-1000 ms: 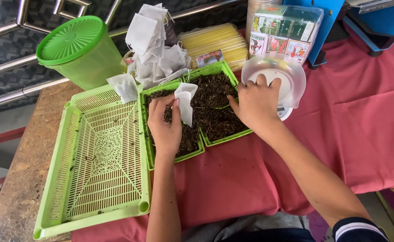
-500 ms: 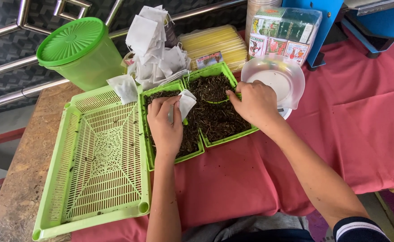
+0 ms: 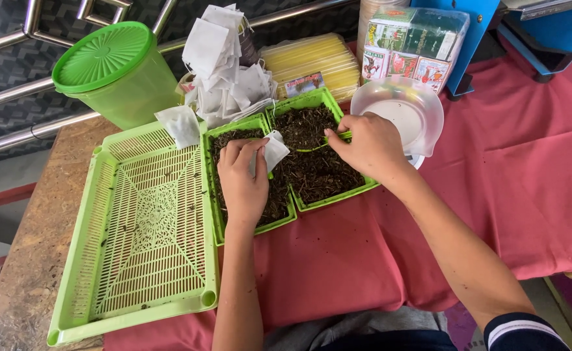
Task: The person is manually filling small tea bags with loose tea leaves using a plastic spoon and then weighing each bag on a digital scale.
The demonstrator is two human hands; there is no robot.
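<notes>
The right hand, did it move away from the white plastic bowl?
Yes. The right hand slid left off the white plastic bowl and now sits over the right tray of dark leaves, pinching at its near-left edge.

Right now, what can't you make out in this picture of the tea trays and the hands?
Head view only:
- Right hand: whatever its fingertips pinch is hidden by the hand and the dark loose leaves.
- Small white bag: its contents and lower edge, covered by the left hand.
- Clear plastic bowl: its underside, partly behind the right hand.
- Green lidded bucket: contents, lid on.
</notes>
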